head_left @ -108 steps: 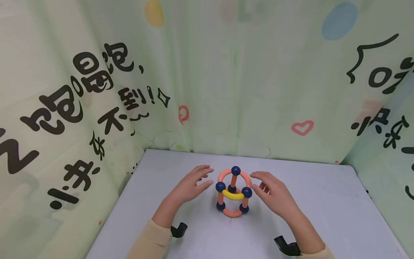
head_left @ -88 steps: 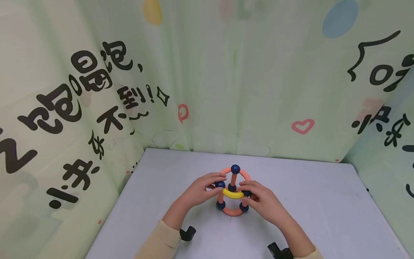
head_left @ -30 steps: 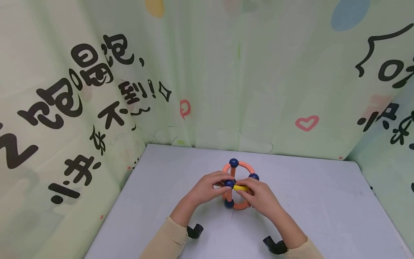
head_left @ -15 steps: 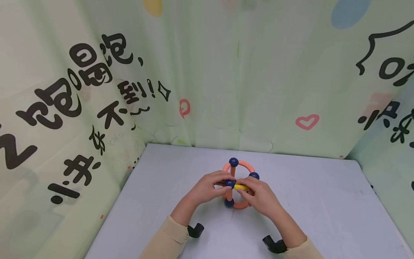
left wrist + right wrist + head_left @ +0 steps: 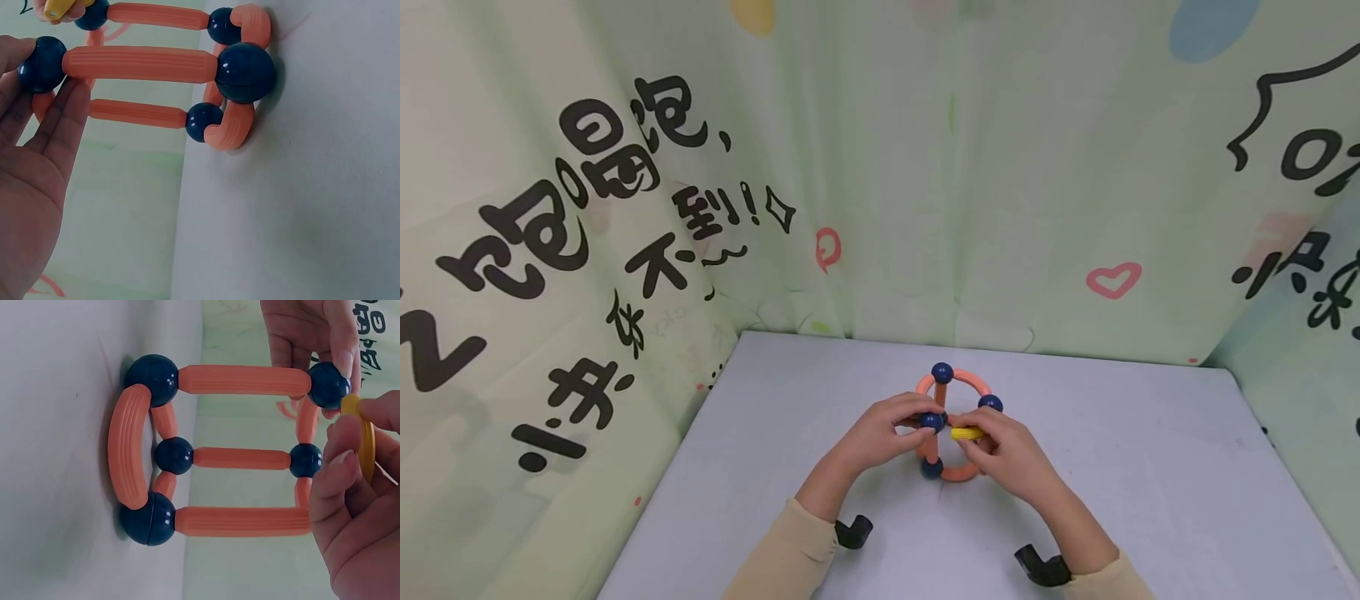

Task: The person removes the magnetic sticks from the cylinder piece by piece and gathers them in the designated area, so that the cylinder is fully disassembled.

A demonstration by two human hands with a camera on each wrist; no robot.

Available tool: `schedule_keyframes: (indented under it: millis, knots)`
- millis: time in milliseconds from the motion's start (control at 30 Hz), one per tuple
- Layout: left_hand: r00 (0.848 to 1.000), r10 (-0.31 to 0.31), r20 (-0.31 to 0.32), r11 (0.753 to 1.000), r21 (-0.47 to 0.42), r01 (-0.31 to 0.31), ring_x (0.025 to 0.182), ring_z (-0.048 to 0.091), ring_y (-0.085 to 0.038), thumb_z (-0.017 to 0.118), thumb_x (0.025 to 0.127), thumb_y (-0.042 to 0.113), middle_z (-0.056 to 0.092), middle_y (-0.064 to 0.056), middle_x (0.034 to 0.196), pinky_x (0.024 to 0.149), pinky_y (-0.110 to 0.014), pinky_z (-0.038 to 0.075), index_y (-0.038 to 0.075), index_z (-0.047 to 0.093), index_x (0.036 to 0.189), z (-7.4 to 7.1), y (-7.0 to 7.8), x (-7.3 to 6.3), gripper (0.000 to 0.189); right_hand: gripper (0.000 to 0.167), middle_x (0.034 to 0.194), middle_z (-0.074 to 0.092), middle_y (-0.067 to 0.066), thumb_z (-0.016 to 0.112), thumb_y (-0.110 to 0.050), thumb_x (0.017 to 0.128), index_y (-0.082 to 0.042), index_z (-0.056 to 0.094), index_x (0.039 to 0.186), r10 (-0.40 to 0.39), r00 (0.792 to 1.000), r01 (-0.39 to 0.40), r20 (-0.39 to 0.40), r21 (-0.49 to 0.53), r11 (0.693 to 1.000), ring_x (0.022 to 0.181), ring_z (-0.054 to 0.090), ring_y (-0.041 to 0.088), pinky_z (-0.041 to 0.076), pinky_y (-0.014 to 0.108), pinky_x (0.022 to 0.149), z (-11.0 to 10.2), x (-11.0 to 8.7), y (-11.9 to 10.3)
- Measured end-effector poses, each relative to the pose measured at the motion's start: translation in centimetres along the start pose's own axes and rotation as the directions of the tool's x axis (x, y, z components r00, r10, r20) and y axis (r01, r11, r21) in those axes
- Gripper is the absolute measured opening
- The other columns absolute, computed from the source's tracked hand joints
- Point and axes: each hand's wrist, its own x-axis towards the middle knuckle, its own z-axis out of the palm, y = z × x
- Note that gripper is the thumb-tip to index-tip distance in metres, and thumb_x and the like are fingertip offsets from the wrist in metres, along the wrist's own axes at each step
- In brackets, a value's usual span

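Observation:
A toy frame of coral magnetic rods (image 5: pixel 244 380) and navy balls (image 5: pixel 174 455) stands upright on the table, its curved rods forming rings at top and bottom. My left hand (image 5: pixel 880 429) pinches the front left upper ball (image 5: pixel 42 64) between thumb and fingers. My right hand (image 5: pixel 1018 458) pinches a yellow curved magnetic rod (image 5: pixel 967 433). In the head view a small gap shows between the rod's left end and the held ball. The right wrist view has that end (image 5: pixel 351 403) right by the ball. My right fingers hide the rod's other end.
The white table (image 5: pixel 1150 467) reaches back to a pale green printed curtain (image 5: pixel 1000 208), which also hangs along both sides. Black curved pieces (image 5: pixel 853 532) stick out at both wrists, below the cream sleeves (image 5: pixel 790 550).
Both hands came in to the frame, which turned somewhat. The yellow rod joined two upper balls at first; its left end has now come off the left ball and shifted slightly right.

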Motion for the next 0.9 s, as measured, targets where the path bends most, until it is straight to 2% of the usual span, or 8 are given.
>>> schedule_keyframes:
  millis: [233,400,533,700,800,900]
  knots:
    - [1.000,-0.017,-0.008,1.000,0.003,0.017,0.105,0.061,-0.005,0.065,0.097,0.025,0.062,0.006,0.127,0.097,-0.021,0.051,0.020,0.062,0.133,0.0,0.0,0.0,0.036,0.029,0.111,0.066,-0.009,0.068,-0.015,0.094,-0.026,0.069,0.120,-0.058,0.998,0.059,0.014,-0.029,0.998,0.072,0.053,0.004,0.049,0.020,0.061,-0.1,-0.3,0.4]
    - [1.000,-0.029,-0.004,1.000,-0.002,0.029,0.105,0.061,-0.005,0.065,0.097,0.025,0.062,0.006,0.126,0.097,-0.021,0.051,0.019,0.062,0.132,0.0,0.1,0.0,0.036,0.025,0.121,0.067,-0.007,0.065,-0.016,0.096,-0.026,0.071,0.118,-0.079,0.997,0.081,0.023,-0.106,0.991,0.097,0.064,0.011,0.055,0.023,0.076,0.0,-0.3,0.8]
    - [0.999,-0.041,-0.002,0.999,-0.002,0.041,0.104,0.061,-0.004,0.065,0.097,0.025,0.062,0.007,0.127,0.097,-0.021,0.051,0.022,0.062,0.132,-0.1,0.2,0.0,0.036,0.023,0.124,0.067,-0.004,0.068,-0.010,0.093,-0.024,0.073,0.111,-0.118,0.993,0.120,0.027,-0.166,0.979,0.112,0.066,0.018,0.058,0.029,0.085,0.2,-0.4,1.2]
    - [0.999,-0.036,-0.013,0.999,-0.002,0.036,0.106,0.062,-0.004,0.064,0.097,0.026,0.062,0.007,0.128,0.098,-0.021,0.051,0.025,0.062,0.132,0.0,0.1,0.0,0.035,0.025,0.125,0.068,-0.004,0.068,-0.005,0.092,-0.022,0.074,0.109,-0.160,0.987,0.160,0.015,-0.177,0.971,0.116,0.065,0.019,0.058,0.033,0.087,0.4,-0.5,1.4]
    - [0.999,-0.029,-0.021,1.000,0.004,0.029,0.106,0.062,-0.005,0.064,0.097,0.027,0.062,0.006,0.129,0.097,-0.021,0.051,0.024,0.062,0.132,0.0,0.1,-0.1,0.035,0.025,0.124,0.069,-0.004,0.068,-0.005,0.092,-0.023,0.075,0.109,-0.189,0.982,0.187,0.003,-0.162,0.969,0.116,0.064,0.017,0.058,0.030,0.086,0.2,-0.7,1.4]
    - [0.999,-0.014,-0.030,1.000,0.018,0.015,0.108,0.062,-0.006,0.064,0.097,0.027,0.061,0.006,0.131,0.096,-0.021,0.052,0.022,0.062,0.133,0.2,0.0,-0.1,0.036,0.026,0.119,0.070,-0.001,0.066,-0.003,0.093,-0.022,0.074,0.108,-0.218,0.975,0.214,-0.038,-0.082,0.973,0.094,0.067,0.010,0.056,0.022,0.073,-0.1,-0.8,1.4]
